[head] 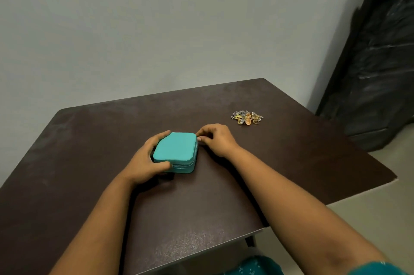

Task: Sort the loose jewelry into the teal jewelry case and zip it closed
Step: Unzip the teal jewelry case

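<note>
The teal jewelry case point(177, 150) lies closed in the middle of the dark brown table point(89, 140). My left hand point(145, 160) grips its left side, fingers along the far edge and thumb on the front corner. My right hand point(215, 140) is at the case's far right corner, thumb and forefinger pinched together at the zip line; the zip pull itself is too small to make out. A small heap of loose jewelry point(246, 117), gold and silver pieces, sits on the table to the far right of the case.
A pale wall stands behind the table. A dark door point(380, 50) with a metal knob is at the right. The table's right edge drops to a light floor point(369, 218).
</note>
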